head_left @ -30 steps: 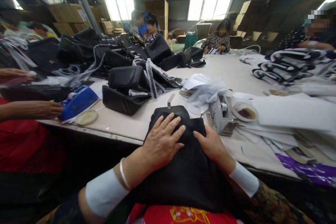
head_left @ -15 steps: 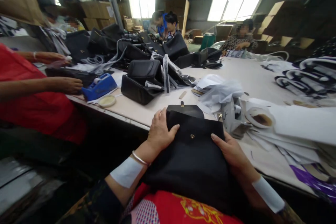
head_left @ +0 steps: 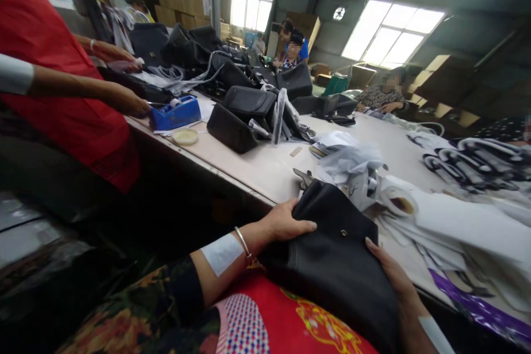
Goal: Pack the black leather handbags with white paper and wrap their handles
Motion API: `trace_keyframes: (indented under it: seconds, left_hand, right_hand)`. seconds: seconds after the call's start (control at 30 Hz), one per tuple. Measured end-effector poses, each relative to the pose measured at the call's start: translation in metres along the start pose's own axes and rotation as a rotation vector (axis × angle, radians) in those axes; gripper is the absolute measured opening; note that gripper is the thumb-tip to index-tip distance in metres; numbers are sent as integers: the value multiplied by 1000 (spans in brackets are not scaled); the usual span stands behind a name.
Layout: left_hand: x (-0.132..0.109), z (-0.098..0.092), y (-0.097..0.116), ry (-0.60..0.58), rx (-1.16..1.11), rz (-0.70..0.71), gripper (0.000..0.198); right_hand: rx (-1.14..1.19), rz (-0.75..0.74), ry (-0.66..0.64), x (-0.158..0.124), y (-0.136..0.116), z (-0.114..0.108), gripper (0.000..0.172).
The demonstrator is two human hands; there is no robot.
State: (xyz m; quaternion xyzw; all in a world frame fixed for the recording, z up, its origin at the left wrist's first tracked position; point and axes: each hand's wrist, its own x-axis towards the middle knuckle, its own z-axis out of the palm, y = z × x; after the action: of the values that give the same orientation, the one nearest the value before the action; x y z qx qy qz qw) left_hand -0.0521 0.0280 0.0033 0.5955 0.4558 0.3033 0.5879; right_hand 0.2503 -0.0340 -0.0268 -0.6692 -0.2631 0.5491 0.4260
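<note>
A black leather bag (head_left: 332, 260) with a small metal snap lies tilted across my lap, against the edge of the long worktable (head_left: 257, 168). My left hand (head_left: 286, 221) grips the bag's upper left edge, thumb on top. My right hand (head_left: 388, 271) holds the bag's right side with fingers curled along its edge. Both wrists wear white bands, and a bangle sits on the left one.
A person in red at the left reaches for a blue tape dispenser (head_left: 176, 113) beside a round lid (head_left: 185, 136). Black bags (head_left: 244, 116) pile up mid-table. White paper sheets (head_left: 452, 221), plastic wrap and a tape roll (head_left: 396, 199) lie to the right. Other workers sit at the far end.
My hands moved from lying flat on the bag to gripping its sides. The bag came off the table edge and tilted onto my lap. My view swung left.
</note>
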Motion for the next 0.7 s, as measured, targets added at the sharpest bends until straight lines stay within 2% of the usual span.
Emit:
trace_keyframes:
  seconds: [0.1,0.23,0.37,0.47,0.53,0.6,0.7]
  left_hand:
    - [3,3,-17,-37,-162,-91,69]
    - [5,1,-45,-115,-340,-154,77]
    - [6,-14,-61,-98,-261,-186,77]
    - [6,-36,-65,-35,-70,-215,69]
    - [4,-53,-61,30,123,-227,61]
    - [0,-66,-45,100,350,-229,51]
    - [-5,-68,2,189,644,-161,36]
  right_hand:
    - [-23,12,35,-4,4,-5,47]
    - [-139,-78,51,0,-1,0,48]
    - [-234,-196,154,5,-6,24,39]
    - [-228,-266,200,9,-4,49,38]
    - [-205,-313,181,11,-1,61,42]
    - [-224,-347,163,13,1,67,46]
    - [-325,-382,185,15,-1,69,51]
